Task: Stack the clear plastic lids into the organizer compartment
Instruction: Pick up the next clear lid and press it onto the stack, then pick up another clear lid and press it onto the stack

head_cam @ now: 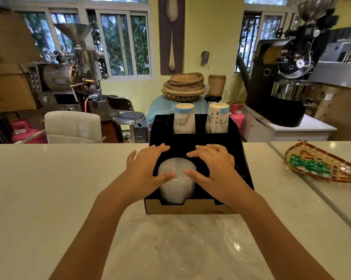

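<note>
A black cardboard organizer (244, 158) stands on the white counter ahead of me. Its front left compartment holds a tall stack of clear plastic lids (176, 186). My left hand (148, 168) and my right hand (213, 168) hover on either side of the stack's top, fingers spread, both thumbs resting on the top lid. Neither hand holds anything. Two loose clear lids lie on the counter near me, one lid (181, 253) in front of the organizer and another lid (239, 241) to its right, under my right forearm.
Two stacks of printed paper cups (184, 121) (218, 118) fill the organizer's rear slots. A woven tray with green packets (320, 164) sits at the right. Beyond the counter are a white chair (72, 126), a stool and coffee roasters.
</note>
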